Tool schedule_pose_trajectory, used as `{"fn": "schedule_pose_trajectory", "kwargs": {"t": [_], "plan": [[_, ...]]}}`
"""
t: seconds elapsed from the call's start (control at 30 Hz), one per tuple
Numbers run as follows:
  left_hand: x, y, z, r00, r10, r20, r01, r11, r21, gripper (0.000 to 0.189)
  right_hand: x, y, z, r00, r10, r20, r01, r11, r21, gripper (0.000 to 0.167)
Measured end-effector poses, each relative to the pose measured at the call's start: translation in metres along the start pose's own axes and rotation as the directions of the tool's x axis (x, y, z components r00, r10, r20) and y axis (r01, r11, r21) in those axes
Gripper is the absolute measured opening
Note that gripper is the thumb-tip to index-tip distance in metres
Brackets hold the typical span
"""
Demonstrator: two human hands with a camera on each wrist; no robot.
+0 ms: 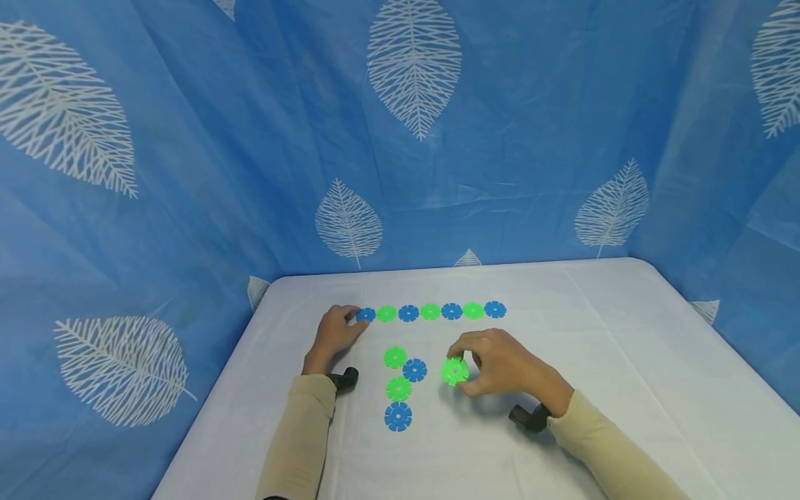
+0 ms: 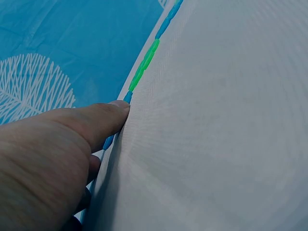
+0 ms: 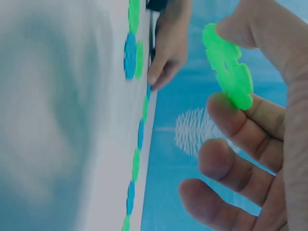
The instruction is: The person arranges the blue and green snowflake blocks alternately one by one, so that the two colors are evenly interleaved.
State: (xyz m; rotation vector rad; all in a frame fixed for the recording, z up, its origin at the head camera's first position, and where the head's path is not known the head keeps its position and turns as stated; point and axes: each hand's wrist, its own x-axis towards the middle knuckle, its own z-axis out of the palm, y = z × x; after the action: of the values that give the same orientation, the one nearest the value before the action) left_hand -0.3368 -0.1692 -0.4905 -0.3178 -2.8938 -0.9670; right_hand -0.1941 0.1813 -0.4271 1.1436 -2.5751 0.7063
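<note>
Currently, right hand: fingers pinch green notched plastic disc above desk
Left hand: fingers pinch blue notched plastic disc, green's 10 o'clock
Green disc: probably light, stiff; grip opposite rims

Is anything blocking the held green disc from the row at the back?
Nothing visible: only white tablecloth lies between the right hand with its green disc and the row. The left hand is at the row's left end.

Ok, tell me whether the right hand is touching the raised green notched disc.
Touching. The right wrist view shows the right hand pinching the green notched disc between thumb and fingers.
</note>
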Motion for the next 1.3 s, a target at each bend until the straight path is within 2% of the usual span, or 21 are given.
{"fn": "schedule_pose_trajectory", "kwargs": {"t": [0.23,0.4,0.6,0.67,0.8,0.93,1.17,1.3], "plan": [[-0.005,-0.001,-0.003,1.0,-0.011,0.004,0.011,1.0,-0.013,0.046,-0.004,0.031,-0.006,0.992,-0.018,-0.127,0.009,0.997,-0.072,0.042],[-0.008,-0.001,-0.003,1.0,-0.014,0.016,0.014,1.0,-0.011,0.046,-0.011,0.058,-0.01,0.978,0.038,-0.203,-0.045,0.999,-0.028,0.046],[-0.007,-0.002,-0.002,1.0,-0.02,0.014,0.02,1.0,-0.009,0.046,-0.018,0.09,-0.015,0.955,0.159,-0.249,-0.155,0.987,0.035,0.043],[-0.007,-0.003,-0.002,1.0,-0.015,0.012,0.015,1.0,-0.008,0.046,-0.021,0.101,-0.016,0.939,0.23,-0.256,-0.224,0.973,0.053,0.041],[-0.005,-0.004,-0.001,1.0,-0.008,0.014,0.008,1.0,-0.003,0.046,-0.028,0.121,-0.016,0.89,0.382,-0.248,-0.368,0.924,0.104,0.037],[-0.003,-0.002,-0.001,1.0,-0.01,0.014,0.01,1.0,0.002,0.046,-0.032,0.136,-0.019,0.842,0.487,-0.232,-0.467,0.873,0.139,0.038],[-0.001,0.005,-0.003,1.0,0.001,0.015,-0.001,1.0,-0.013,0.045,-0.041,0.151,-0.024,0.744,0.644,-0.176,-0.641,0.763,0.085,0.043],[-0.001,0.005,-0.003,1.0,-0.013,0.007,0.013,1.0,-0.011,0.044,-0.04,0.153,-0.027,0.711,0.691,-0.132,-0.693,0.72,0.037,0.045]]}}
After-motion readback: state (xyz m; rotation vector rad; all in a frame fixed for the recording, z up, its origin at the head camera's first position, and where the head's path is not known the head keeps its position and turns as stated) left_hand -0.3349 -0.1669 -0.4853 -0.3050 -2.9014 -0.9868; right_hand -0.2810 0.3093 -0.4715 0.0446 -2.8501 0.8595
